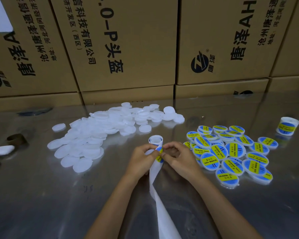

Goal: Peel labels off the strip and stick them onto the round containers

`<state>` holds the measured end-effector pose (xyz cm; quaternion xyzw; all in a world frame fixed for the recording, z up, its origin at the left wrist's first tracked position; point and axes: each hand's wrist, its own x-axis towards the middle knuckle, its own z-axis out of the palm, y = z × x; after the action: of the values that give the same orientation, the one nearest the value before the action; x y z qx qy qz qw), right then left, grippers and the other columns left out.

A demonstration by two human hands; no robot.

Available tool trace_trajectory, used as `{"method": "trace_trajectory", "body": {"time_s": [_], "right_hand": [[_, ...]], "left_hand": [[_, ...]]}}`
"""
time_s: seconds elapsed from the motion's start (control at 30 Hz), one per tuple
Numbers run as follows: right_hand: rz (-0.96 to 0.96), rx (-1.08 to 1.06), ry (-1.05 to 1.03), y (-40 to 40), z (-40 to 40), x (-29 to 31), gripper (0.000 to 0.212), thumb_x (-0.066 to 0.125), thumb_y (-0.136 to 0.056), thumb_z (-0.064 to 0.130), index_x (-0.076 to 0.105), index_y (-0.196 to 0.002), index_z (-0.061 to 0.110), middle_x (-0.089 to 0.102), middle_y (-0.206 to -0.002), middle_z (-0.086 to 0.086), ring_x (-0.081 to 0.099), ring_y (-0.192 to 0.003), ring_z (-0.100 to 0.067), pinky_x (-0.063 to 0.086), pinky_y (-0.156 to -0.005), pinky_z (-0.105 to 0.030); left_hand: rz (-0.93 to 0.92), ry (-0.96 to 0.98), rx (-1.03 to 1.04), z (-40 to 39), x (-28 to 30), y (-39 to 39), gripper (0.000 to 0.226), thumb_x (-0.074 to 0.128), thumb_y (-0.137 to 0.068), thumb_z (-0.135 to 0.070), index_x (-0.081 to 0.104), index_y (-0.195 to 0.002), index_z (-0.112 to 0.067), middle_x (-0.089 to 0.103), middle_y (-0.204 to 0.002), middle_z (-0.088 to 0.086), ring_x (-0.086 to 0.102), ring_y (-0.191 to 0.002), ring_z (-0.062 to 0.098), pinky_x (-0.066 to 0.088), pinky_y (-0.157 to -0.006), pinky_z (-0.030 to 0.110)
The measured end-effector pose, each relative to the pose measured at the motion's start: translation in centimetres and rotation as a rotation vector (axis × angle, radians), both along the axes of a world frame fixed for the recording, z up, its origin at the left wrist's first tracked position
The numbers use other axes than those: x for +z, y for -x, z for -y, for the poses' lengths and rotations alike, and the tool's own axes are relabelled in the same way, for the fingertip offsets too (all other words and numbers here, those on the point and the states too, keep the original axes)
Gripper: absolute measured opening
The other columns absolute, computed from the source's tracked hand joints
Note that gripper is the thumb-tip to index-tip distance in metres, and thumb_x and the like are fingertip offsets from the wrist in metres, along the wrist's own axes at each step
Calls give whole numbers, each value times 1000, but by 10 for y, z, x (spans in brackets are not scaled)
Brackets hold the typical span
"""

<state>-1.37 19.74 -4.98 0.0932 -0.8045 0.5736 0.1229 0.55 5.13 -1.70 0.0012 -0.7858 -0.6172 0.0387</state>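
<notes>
My left hand [143,158] grips the white label strip [155,178] and seems to hold a plain white container behind it. The strip's rolled end [155,139] curls up above my fingers, and its empty backing trails down toward me. My right hand [177,157] pinches a blue and yellow label [160,155] at the strip's edge between both hands. A heap of plain white round containers [97,133] lies to the left. Labelled containers [231,152] with blue and yellow stickers are piled on the right.
Everything lies on a shiny metal table [41,195]. Stacked cardboard boxes [128,49] wall off the back. A second label roll [287,126] stands at far right. A brown cardboard core [16,139] and a white object [3,150] sit at far left.
</notes>
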Motion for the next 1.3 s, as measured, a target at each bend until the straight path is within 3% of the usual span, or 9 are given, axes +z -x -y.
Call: {"method": "trace_trajectory", "body": {"time_s": [0.1,0.2,0.3,0.47,0.7,0.83,0.97,1.13,1.3], "right_hand": [[29,-12,-6,-1,1,0,30,82,-77,18,64,-97,31,68,-98,7,61,-90,0,53,-86,-27],[60,-15,-4,-2,1,1,27,83,-77,18,66,-97,24,70,-93,6,62,-84,4,51,-81,-19],[54,-40,-11,-5,2,3,23,84,-77,18,66,-90,23,69,-84,10,59,-74,10,48,-71,-9],[78,-68,-5,-10,3,6,18,83,-77,21,67,-83,17,71,-80,1,67,-78,-11,53,-74,-26],[67,-48,-17,-15,6,9,21,79,-80,12,58,-78,8,69,-76,-11,67,-74,-21,50,-67,-27],[67,0,-51,-18,6,13,24,75,-80,8,54,-70,15,66,-71,0,62,-67,-5,46,-63,-12],[210,146,-14,-20,-3,22,19,72,-81,8,57,-71,12,67,-75,-10,61,-71,-14,52,-71,-30],[308,237,-15,-26,-15,37,28,66,-81,12,56,-56,23,70,-90,-7,57,-74,-9,45,-71,-22],[283,167,169,-32,-23,54,13,56,-64,20,47,-55,21,52,-72,-3,48,-71,-12,37,-70,-27]], "left_hand": [[68,-3,-46,4,1,-1,24,58,-93,-5,78,-92,-18,71,-83,11,57,-64,16,41,-48,20],[90,-30,-111,8,1,-1,27,57,-91,-2,79,-99,-16,76,-96,5,66,-79,8,52,-69,16],[100,-36,-123,8,0,1,26,59,-91,-5,80,-94,-20,76,-93,0,66,-78,5,52,-72,14],[57,23,-74,5,-5,4,20,65,-91,-18,75,-74,-21,72,-76,-14,63,-77,-2,46,-79,16],[37,-11,-28,2,-6,4,23,65,-93,-17,76,-74,-21,73,-84,-1,63,-79,5,47,-79,18],[65,-24,3,1,-4,5,19,67,-90,-13,76,-74,-16,71,-76,-1,61,-67,-2,46,-63,8],[133,-62,42,2,-1,4,14,64,-90,-15,76,-83,-10,70,-77,3,62,-66,6,50,-58,16],[135,-42,47,4,2,-1,14,64,-92,-16,73,-83,-10,55,-68,5,40,-36,8,28,-38,15],[106,-11,29,5,3,-2,19,69,-92,-26,73,-85,-8,52,-73,7,31,-34,11,26,-38,19]]}}
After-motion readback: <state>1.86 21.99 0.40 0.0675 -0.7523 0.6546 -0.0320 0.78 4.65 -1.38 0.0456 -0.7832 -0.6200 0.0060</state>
